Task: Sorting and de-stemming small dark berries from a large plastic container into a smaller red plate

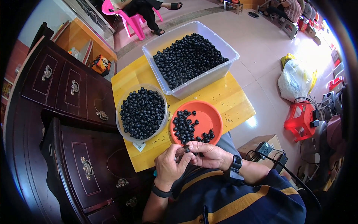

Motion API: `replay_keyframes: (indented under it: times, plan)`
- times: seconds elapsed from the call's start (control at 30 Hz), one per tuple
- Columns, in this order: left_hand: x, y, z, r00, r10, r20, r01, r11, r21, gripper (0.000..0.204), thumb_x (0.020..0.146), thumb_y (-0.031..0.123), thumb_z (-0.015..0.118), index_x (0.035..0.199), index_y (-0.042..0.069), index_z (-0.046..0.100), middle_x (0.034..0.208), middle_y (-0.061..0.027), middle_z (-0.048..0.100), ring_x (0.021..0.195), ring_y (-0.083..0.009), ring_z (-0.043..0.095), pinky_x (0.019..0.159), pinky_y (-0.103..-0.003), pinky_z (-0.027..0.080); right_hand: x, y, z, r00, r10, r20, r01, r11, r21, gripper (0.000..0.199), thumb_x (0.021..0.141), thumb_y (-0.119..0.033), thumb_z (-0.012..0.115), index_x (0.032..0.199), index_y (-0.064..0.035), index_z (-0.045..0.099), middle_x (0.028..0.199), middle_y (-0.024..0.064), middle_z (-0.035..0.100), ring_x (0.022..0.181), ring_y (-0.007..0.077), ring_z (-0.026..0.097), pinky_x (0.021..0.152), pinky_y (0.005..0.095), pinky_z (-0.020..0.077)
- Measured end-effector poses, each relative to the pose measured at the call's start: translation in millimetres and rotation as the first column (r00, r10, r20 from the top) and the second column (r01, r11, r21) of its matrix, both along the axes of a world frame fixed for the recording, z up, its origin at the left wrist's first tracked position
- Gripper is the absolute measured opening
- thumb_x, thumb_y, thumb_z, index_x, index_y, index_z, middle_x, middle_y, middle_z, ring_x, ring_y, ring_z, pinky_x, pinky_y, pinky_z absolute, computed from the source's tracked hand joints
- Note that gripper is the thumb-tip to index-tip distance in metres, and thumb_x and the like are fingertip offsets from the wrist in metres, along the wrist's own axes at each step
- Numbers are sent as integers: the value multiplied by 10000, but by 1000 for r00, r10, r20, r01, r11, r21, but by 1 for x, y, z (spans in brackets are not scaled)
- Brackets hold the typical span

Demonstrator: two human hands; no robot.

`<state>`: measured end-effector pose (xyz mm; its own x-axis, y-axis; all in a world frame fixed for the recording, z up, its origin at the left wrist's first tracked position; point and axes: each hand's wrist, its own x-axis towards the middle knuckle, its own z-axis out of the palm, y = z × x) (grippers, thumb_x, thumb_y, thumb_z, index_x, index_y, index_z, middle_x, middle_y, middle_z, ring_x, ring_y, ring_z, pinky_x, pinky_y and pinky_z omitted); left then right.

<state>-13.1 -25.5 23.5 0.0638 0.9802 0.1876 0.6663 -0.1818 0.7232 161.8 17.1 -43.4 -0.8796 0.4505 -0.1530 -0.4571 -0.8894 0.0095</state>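
My left hand [170, 164] and my right hand [212, 155] meet at the near edge of a round orange bowl [209, 116]. Between their fingertips they pinch a small round black bead [187, 150]. Loose black beads with holes [183, 127] lie in the bowl, mostly along its left side and near edge. Left of the bowl, a round clear tub [118, 123] is heaped with more such beads [141, 112]. Behind both stands a large clear plastic bin [194, 84] filled with black beads [188, 56].
The containers stand on a yellow wooden table [235, 100] dotted with dark crumbs. A dark wooden cabinet [74, 149] runs along the left. To the right are a cardboard box [261, 145], cables and a red stool [300, 119]. A person sits on a pink chair [130, 22] beyond.
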Motion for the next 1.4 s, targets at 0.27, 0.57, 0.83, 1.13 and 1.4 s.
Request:
replay_keyframes:
  times: [0.27, 0.57, 0.83, 1.13, 1.4]
  plan:
    - [2, 0, -2, 998, 17, -64, -14, 999, 35, 379, 910, 418, 721, 839, 59, 621, 668, -84, 632, 597, -263, 649, 553, -365, 485, 1, 0, 2, 999, -15, 34, 16, 1000, -8, 104, 1030, -173, 581, 1026, -77, 620, 940, 19, 676, 820, 102, 681, 731, 240, 584]
    - [3, 1, -10, 983, -21, -180, 38, 995, 91, 376, 925, 416, 705, 798, 73, 614, 647, -83, 634, 578, -286, 642, 533, -374, 478, 0, -5, 5, 988, -102, 117, 106, 994, -29, 78, 1019, -153, 594, 1029, -85, 631, 958, -1, 660, 816, 84, 651, 717, 222, 559]
    - [1, 0, -3, 967, -1, 254, 0, 1000, 4, 305, 945, 300, 712, 899, 8, 637, 671, -36, 617, 588, -111, 554, 557, -280, 439, 0, -2, 16, 995, -66, 71, 67, 998, -19, 85, 1017, -176, 607, 1009, -92, 621, 896, -32, 616, 796, 65, 607, 732, 215, 539]
    - [-1, 3, -15, 855, 103, 509, -35, 989, -141, 196, 946, 173, 707, 937, -7, 630, 697, -58, 640, 603, -97, 572, 586, -259, 460, -2, -6, 13, 991, -32, 128, 20, 996, 90, 92, 1017, -202, 612, 998, -112, 617, 883, -40, 614, 796, 58, 620, 716, 214, 554]
    - [0, 0, 6, 957, -3, 290, 25, 997, -71, 165, 876, 100, 761, 987, 25, 665, 651, 8, 602, 582, -63, 527, 551, -249, 426, 2, -6, 7, 987, -55, 154, 34, 990, 135, 86, 1024, -204, 598, 1017, -119, 610, 935, -32, 642, 826, 53, 644, 725, 209, 565]
